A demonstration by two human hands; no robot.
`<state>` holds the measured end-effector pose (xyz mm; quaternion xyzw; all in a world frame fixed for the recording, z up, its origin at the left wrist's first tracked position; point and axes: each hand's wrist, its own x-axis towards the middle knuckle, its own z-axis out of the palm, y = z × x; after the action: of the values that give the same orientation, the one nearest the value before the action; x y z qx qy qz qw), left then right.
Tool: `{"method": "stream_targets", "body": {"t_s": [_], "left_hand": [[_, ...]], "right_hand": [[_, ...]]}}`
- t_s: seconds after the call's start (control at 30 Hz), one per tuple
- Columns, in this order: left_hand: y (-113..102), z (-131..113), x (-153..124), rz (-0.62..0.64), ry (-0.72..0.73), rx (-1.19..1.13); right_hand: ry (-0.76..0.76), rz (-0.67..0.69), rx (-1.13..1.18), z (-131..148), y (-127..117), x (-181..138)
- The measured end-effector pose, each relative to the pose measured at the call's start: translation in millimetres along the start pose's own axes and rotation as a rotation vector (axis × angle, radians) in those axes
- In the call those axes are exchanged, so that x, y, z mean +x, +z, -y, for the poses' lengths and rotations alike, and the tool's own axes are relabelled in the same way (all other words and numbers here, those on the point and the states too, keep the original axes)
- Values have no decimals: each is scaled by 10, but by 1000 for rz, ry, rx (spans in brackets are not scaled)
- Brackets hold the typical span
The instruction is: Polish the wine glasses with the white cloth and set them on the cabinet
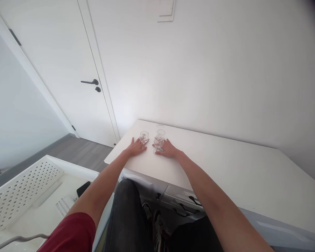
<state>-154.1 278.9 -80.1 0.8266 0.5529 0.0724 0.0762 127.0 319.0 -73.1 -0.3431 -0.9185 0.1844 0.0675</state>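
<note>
Mid-frame, on the white tabletop [225, 164], the left hand [136, 147] touches one stemmed glass [144, 137]; the right hand [169, 149] rests at another glass [159, 142]. A door handle [90, 82] sits upper left.

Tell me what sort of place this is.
Probably a room in a home or flat: a plain white door with a black lever handle, grey wood-look flooring, and a white table bearing small clear stemmed glasses.

White table [225, 164], small stemmed glasses [159, 141] clustered near its corner
</note>
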Motion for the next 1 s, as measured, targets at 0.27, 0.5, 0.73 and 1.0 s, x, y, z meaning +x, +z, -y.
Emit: {"method": "stream_targets", "body": {"t_s": [0.27,0.5,0.73,1.0], "left_hand": [[13,-18,-57,-63,2,-62],[114,-86,-259,-177,-74,-108],[78,-211,-636,-434,-149,-206],[339,-1132,-697,-738,-321,-474]], "right_hand": [[74,-47,-12,-17,47,-385],[107,-110,2,-12,90,-470],[95,-261,93,61,79,-870],[469,-589,394,76,142,-1749]]}}
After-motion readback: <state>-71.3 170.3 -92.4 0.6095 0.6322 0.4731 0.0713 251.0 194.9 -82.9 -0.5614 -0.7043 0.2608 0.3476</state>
